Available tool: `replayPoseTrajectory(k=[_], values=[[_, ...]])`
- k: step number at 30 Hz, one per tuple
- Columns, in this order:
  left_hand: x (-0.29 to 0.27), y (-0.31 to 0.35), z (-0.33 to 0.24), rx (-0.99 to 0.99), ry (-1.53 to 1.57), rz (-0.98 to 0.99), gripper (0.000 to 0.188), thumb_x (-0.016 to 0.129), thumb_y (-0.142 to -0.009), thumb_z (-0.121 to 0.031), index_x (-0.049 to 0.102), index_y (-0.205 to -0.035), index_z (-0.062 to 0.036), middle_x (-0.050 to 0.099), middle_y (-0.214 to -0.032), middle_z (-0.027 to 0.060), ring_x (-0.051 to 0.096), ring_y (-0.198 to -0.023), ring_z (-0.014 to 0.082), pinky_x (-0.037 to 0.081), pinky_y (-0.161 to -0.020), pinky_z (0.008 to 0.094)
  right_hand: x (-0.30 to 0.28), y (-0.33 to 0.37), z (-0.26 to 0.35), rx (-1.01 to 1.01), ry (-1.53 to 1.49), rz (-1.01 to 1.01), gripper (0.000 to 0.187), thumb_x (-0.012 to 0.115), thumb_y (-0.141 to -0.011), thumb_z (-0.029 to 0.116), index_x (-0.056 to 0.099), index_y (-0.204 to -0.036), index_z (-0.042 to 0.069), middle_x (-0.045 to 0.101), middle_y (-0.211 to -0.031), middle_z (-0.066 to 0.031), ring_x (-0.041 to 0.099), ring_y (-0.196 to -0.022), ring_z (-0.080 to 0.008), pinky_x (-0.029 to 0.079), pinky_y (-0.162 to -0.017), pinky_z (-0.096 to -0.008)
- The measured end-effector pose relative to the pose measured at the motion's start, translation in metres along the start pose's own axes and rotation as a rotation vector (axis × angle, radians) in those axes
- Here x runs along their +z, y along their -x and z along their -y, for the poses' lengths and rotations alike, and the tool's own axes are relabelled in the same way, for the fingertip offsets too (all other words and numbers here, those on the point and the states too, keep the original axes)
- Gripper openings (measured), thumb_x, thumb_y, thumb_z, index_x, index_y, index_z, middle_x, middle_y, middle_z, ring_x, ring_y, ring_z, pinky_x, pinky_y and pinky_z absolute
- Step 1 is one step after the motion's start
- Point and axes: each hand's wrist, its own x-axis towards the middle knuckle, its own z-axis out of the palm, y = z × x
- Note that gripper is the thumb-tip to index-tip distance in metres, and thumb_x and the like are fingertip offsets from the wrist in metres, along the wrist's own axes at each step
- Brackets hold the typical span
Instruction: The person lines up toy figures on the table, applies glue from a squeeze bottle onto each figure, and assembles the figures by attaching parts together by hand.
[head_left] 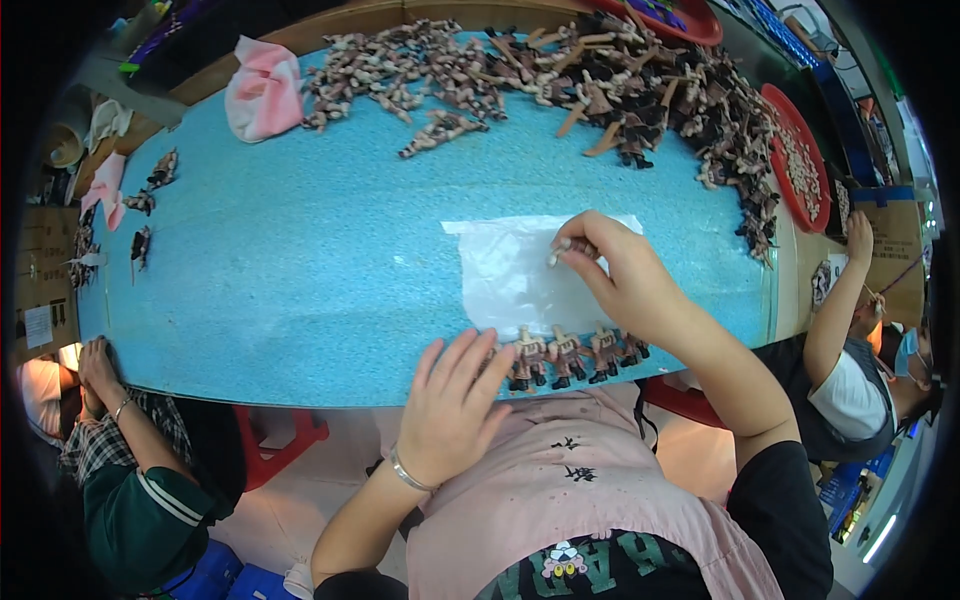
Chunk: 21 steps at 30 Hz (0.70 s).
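Note:
My right hand is above a white plastic sheet on the blue tabletop. Its thumb and fingers pinch a small pale-and-brown toy figure piece; the fingers hide much of it. Along the table's near edge, just below the sheet, several small toy figures lie in a row, with pale upper parts, brown clothing and black feet. My left hand rests at the row's left end, fingers stretched out and apart. Something dark shows between those fingers, mostly covered.
A large heap of toy figures curves along the far and right side of the table. A pink-and-white cloth lies at the far left. On the right stands a red tray of small pale pieces. Co-workers sit at both sides.

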Motion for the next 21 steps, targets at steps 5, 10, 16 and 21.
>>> replayPoseTrajectory(k=[5, 10, 16, 21], values=[[-0.004, 0.004, 0.008, -0.029, -0.035, -0.011, 0.065, 0.070, -0.069, -0.006, 0.047, -0.130, 0.0000, 0.050, -0.131, 0.0181, 0.048, -0.120, 0.0370, 0.035, -0.101, 0.0499, 0.004, 0.021, -0.010, -0.216, 0.185, -0.092, 0.018, 0.065, -0.073, -0.006, 0.060, -0.088, 0.002, 0.058, -0.086, -0.0112, 0.055, -0.083, -0.0304, 0.045, -0.072, -0.0374], [-0.006, 0.005, 0.008, -0.048, -0.038, -0.037, 0.061, 0.070, -0.067, -0.002, 0.051, -0.125, 0.0010, 0.054, -0.127, 0.0182, 0.051, -0.117, 0.0367, 0.038, -0.100, 0.0485, 0.005, 0.025, -0.017, -0.241, 0.249, -0.080, 0.017, 0.066, -0.072, -0.003, 0.060, -0.087, 0.002, 0.057, -0.086, -0.0112, 0.053, -0.084, -0.0327, 0.043, -0.072, -0.0405], [-0.023, 0.018, 0.009, -0.144, 0.090, -0.106, 0.064, 0.075, -0.066, 0.001, 0.051, -0.125, 0.0019, 0.055, -0.124, 0.0195, 0.054, -0.113, 0.0360, 0.045, -0.094, 0.0423, 0.006, 0.031, 0.004, 0.011, -0.159, -0.127, 0.012, 0.059, -0.085, 0.001, 0.061, -0.096, 0.000, 0.063, -0.089, -0.0116, 0.061, -0.078, -0.0241, 0.047, -0.070, -0.0308], [-0.034, 0.036, 0.006, -0.291, 0.328, -0.123, 0.067, 0.081, -0.069, -0.009, 0.049, -0.127, 0.0019, 0.058, -0.122, 0.0184, 0.060, -0.105, 0.0317, 0.050, -0.089, 0.0367, 0.022, 0.046, 0.036, 0.226, -0.514, 0.065, 0.023, 0.053, -0.093, 0.006, 0.060, -0.113, -0.001, 0.064, -0.091, -0.0092, 0.060, -0.080, -0.0173, 0.046, -0.070, -0.0271]])
